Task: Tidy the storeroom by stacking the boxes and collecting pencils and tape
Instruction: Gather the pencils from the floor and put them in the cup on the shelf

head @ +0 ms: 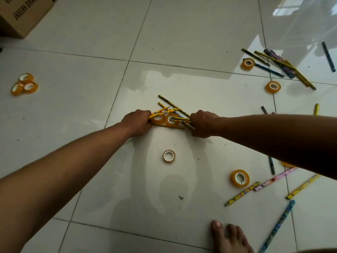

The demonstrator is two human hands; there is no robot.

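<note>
On the white tiled floor in the middle of the view lies a small heap of patterned pencils (168, 105) with two yellow tape rolls (171, 120) among them. My left hand (137, 122) grips the heap's left end, fingers curled round pencils beside one roll. My right hand (202, 124) grips the right ends of the pencils. More tape rolls lie loose: a thin one (169, 155) just below the heap and a thick one (239, 178) to the lower right.
A cardboard box (21, 13) stands at the top left. Three tape rolls (24, 84) sit at the left. More pencils (280, 66) and two rolls (273, 87) lie at the upper right; other pencils (242, 193) lie lower right near my bare foot (229, 236).
</note>
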